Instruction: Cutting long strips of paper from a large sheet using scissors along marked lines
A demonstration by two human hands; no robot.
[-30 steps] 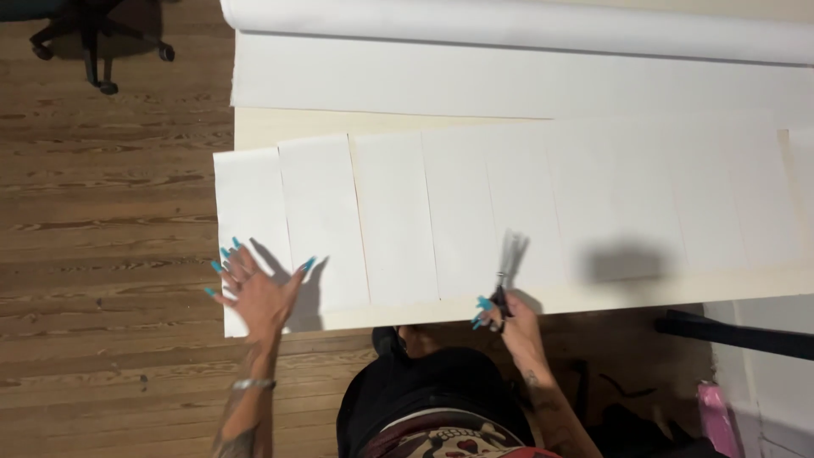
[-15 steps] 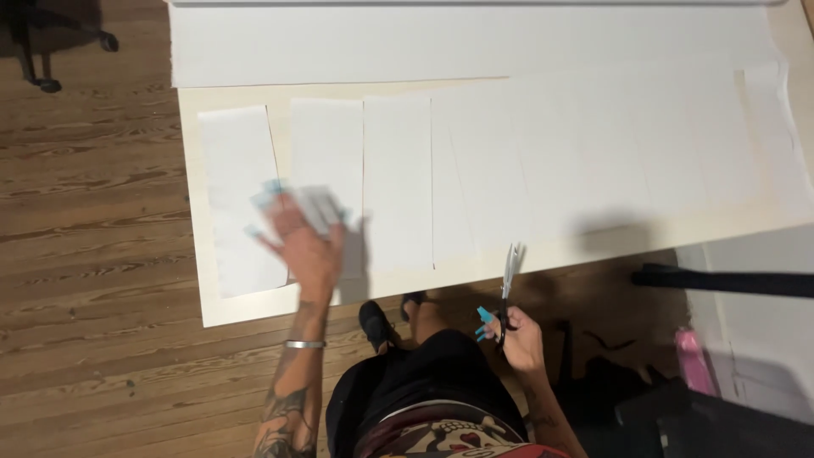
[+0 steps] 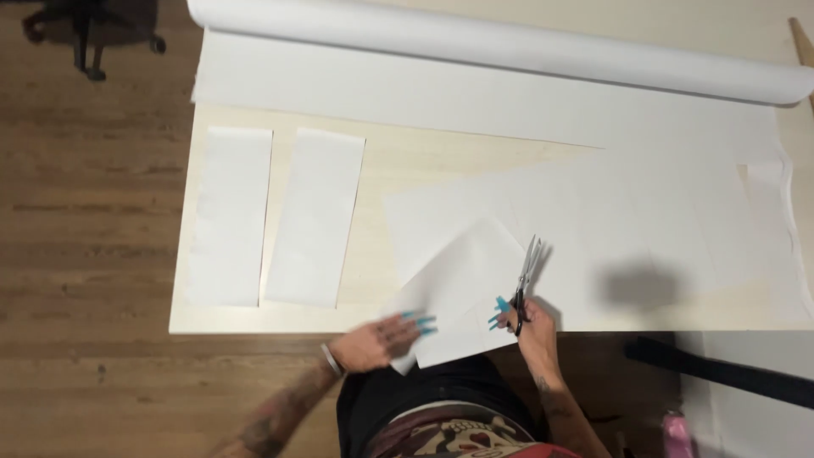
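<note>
At the near edge of the tabletop [image 3: 373, 182], the left hand [image 3: 381, 341] lies flat with its fingers stretched out, the long teal nails resting on the lower corner of a loose white paper sheet [image 3: 462, 288] that sits tilted and overhangs the near edge a little. Just beside it, the right hand [image 3: 530, 318] is closed around the handles of a pair of scissors [image 3: 526, 276], whose blades point away from the person and lie over the right side of that tilted sheet. Beneath and beyond the sheet a long white paper [image 3: 610, 237] spreads toward the right edge of the tabletop. Toward the left edge, two cut paper strips lie side by side and apart from each other: the left strip [image 3: 229, 216] close to the edge, the second strip [image 3: 316, 218] slightly slanted. Along the far edge runs a wide paper roll [image 3: 509, 42], partly unrolled toward the person. Off the far left corner, an office chair [image 3: 89, 25] stands on the wooden floor [image 3: 85, 212].
</note>
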